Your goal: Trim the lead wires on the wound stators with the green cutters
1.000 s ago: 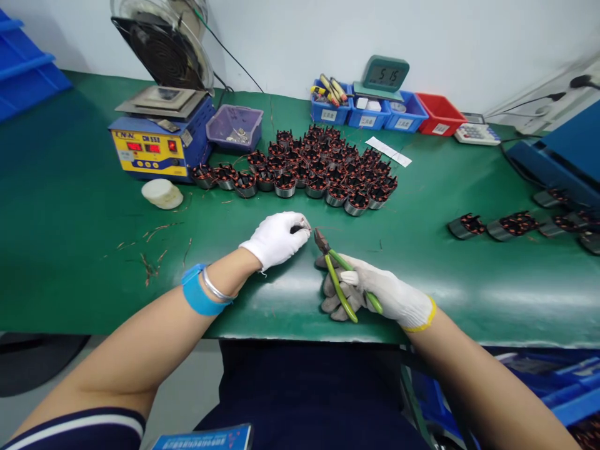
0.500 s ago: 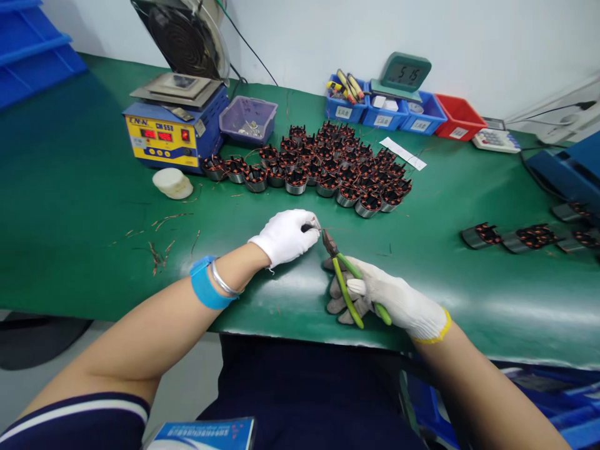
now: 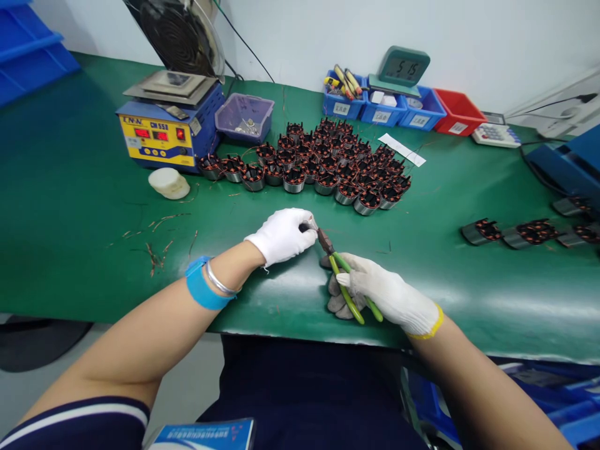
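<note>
My left hand (image 3: 284, 236), in a white glove, is closed in a pinch in front of the stators. What its fingertips hold is too small to make out; a thin wire end showed there earlier. My right hand (image 3: 382, 287), gloved in white with grey fingers, is wrapped round green-handled cutting pliers (image 3: 344, 278). The dark jaws of the pliers meet the left fingertips, and their tips are partly hidden there. Beyond the hands stands a group of wire-wound motor stators (image 3: 328, 159), dark on top with copper windings and silver sides.
Wire scraps (image 3: 154, 253) and a round white block (image 3: 169, 183) lie to the left. Behind are a blue-yellow heating unit (image 3: 162, 140), a purple bin (image 3: 244, 128), blue bins (image 3: 382, 117), a red bin (image 3: 457, 122) and a clock (image 3: 403, 67). More stators (image 3: 529, 234) lie at right.
The handles of the pliers have been squeezed closer together. Their jaws have moved left, up to my left fingertips, while my left hand keeps its pinch.
</note>
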Demonstrator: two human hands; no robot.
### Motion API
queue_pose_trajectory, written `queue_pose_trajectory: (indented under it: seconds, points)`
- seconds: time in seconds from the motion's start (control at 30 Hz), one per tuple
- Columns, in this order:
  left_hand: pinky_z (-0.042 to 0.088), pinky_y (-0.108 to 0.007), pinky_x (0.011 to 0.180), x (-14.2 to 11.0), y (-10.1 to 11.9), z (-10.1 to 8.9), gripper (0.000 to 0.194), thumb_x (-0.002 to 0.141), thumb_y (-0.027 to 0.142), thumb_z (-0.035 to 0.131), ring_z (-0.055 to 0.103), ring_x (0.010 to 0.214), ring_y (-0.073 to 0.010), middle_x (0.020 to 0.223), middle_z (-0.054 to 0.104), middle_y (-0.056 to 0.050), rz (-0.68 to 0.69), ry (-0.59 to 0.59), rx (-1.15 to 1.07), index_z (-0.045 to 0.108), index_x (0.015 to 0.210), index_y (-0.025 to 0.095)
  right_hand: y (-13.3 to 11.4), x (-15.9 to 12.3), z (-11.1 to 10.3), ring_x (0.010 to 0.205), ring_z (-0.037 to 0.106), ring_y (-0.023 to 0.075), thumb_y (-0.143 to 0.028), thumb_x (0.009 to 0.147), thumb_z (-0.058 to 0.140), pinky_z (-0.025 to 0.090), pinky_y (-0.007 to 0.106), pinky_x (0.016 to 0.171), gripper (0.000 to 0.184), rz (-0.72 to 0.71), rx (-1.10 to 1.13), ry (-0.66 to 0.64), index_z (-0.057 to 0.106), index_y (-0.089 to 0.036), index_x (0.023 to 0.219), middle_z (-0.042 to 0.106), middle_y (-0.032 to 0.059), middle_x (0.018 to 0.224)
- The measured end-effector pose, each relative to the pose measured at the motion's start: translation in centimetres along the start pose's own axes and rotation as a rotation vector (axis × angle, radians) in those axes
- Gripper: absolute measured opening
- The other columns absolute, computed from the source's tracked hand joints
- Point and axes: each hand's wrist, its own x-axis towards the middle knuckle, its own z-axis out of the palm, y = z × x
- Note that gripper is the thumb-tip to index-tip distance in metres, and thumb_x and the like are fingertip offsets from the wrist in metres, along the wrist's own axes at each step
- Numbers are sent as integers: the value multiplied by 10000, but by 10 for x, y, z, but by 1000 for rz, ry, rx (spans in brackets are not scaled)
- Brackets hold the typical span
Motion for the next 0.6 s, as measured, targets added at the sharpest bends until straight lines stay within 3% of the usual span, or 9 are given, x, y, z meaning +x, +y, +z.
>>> queue_pose_trajectory:
  seconds: [0.4,0.6]
  points:
    - [485,-314,730,0,0,1,163,729,266,553,638,755,-197,804,716,-28,-4,-18,-22,686,782,187,1,-5,2,644,653,159,-369,669,720,526,293,594,545,2,66,28,454,-217,1120,582,-18,780]
    - [485,-303,726,1,-1,1,167,724,267,554,638,744,-185,794,720,-13,12,-20,-16,691,782,192,1,-3,0,628,659,164,-370,666,717,546,307,587,543,6,-15,7,456,-214,1116,582,-23,771]
